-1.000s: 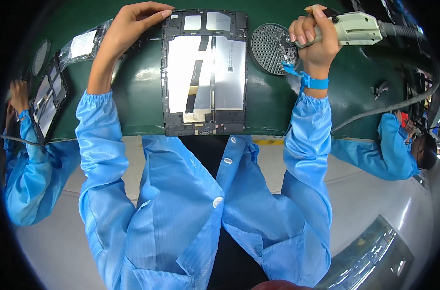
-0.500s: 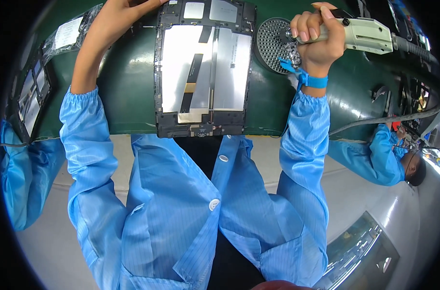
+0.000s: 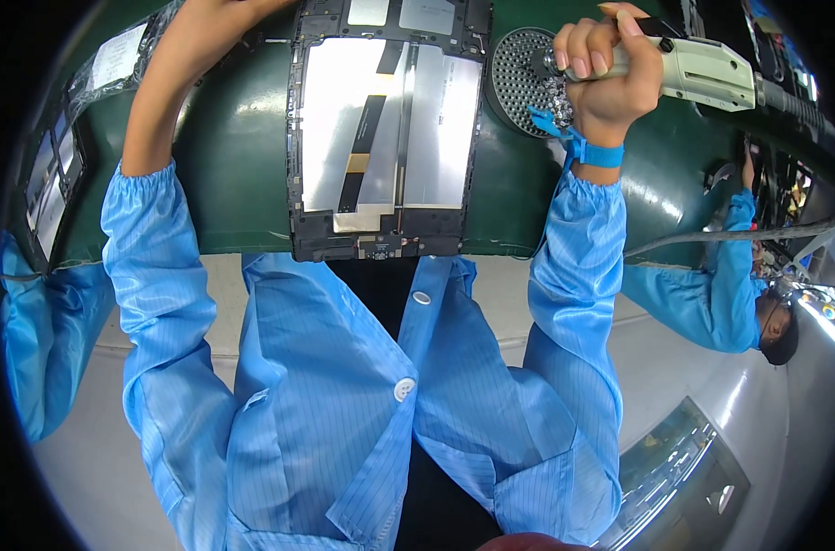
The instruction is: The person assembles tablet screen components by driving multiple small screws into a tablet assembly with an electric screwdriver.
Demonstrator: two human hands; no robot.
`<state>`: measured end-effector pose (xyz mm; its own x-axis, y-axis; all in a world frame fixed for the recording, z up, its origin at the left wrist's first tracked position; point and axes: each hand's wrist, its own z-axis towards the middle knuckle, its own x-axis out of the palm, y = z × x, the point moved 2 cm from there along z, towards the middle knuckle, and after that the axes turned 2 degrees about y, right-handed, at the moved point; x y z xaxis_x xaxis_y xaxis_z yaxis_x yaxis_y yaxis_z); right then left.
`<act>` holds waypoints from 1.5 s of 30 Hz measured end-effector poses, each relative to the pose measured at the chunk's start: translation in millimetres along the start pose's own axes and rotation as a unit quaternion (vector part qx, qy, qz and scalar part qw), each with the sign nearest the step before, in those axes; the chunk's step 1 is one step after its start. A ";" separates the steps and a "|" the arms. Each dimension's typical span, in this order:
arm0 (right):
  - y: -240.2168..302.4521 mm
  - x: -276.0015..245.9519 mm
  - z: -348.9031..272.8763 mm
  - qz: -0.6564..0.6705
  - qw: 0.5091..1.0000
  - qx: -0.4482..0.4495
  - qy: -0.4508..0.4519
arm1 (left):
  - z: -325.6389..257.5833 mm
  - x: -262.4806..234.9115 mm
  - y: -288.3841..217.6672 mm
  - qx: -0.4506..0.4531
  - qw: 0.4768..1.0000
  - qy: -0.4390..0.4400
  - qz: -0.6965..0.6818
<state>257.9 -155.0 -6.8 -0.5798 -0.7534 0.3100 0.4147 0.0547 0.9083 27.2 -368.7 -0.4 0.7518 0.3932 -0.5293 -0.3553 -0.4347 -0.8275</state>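
An opened tablet (image 3: 436, 138) with silver battery plates and a diagonal black ribbon cable lies at the front edge of the green table. My left hand (image 3: 220, 20) reaches to its upper left; the fingers are mostly cut off by the picture's top edge. My right hand (image 3: 610, 69) is wrapped round a cream electric screwdriver (image 3: 711, 75), right of the tablet. The screwdriver's metal front end is over a round perforated tray (image 3: 520, 84). Small shiny pieces, apparently screws (image 3: 557, 96), lie in the tray by my wrist. A blue wrist strap (image 3: 601, 154) is on my right wrist.
At left are a clear plastic bag with a white label (image 3: 119, 57) and another opened tablet (image 3: 52, 188). A grey cable (image 3: 739, 234) crosses the table's right side. A co-worker's blue sleeve (image 3: 711, 308) shows at right, another person's blue clothing (image 3: 45, 340) at left.
My left forearm has shifted slightly left and up. My right hand keeps its grip on the screwdriver over the tray. The right co-worker's arm now reaches farther across the table.
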 end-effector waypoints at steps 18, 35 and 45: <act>9.4 -3.3 8.8 -0.075 0.996 -0.023 0.034 | 6.9 -12.7 14.6 0.145 0.988 0.041 -0.034; 15.9 -2.2 0.7 -0.058 0.998 -0.002 -0.018 | 12.0 -12.9 25.3 0.247 0.968 0.021 -0.049; 9.5 -3.4 3.1 -0.050 0.999 -0.021 -0.006 | 10.7 -6.9 24.7 0.183 0.980 0.023 -0.078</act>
<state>261.7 -149.9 1.5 -0.6288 -0.7452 0.2220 0.3830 -0.0483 0.9225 7.3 -373.5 -19.3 0.8344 0.3912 -0.3884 -0.4029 -0.0480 -0.9140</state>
